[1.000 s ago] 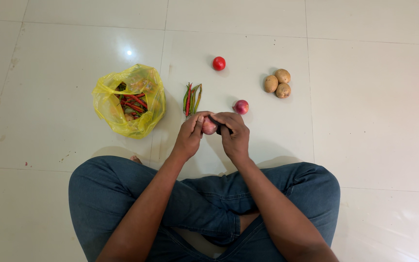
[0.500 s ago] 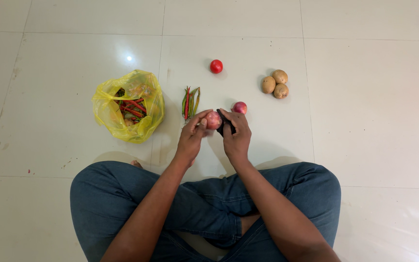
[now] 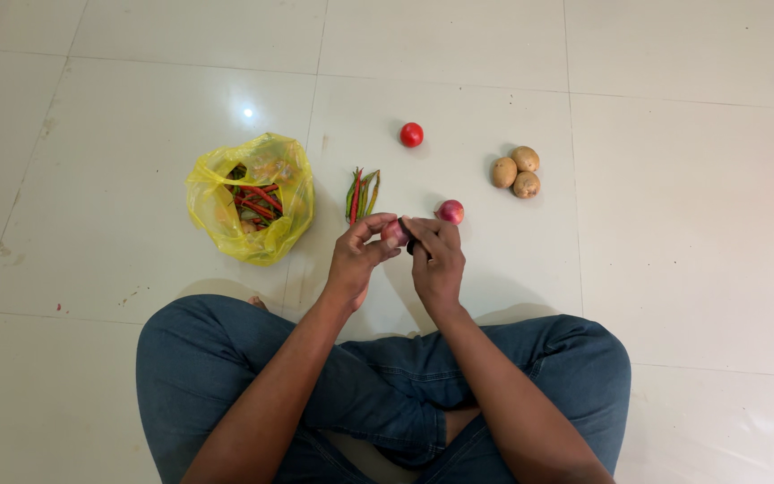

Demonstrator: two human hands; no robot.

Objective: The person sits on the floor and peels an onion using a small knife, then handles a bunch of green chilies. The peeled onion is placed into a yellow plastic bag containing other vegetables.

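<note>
I sit cross-legged on a white tiled floor. My left hand [image 3: 357,258] holds a pinkish red onion [image 3: 394,233] between thumb and fingers. My right hand [image 3: 438,258] is closed on a small dark object [image 3: 409,243] pressed against the onion's right side; most of that object is hidden by my fingers. A second red onion [image 3: 450,211] lies on the floor just beyond my right hand, not touching it.
A yellow plastic bag [image 3: 253,197] with red and green chillies inside lies to the left. A small bunch of chillies [image 3: 360,193] lies beyond my left hand. A red tomato [image 3: 411,134] and three potatoes [image 3: 518,171] sit farther out. My jeans-clad knees [image 3: 387,385] fill the foreground.
The onion has been turned a little between my hands, and my left fingers have shifted on it. The view has tilted slightly, so the floor items sit lower in the picture.
</note>
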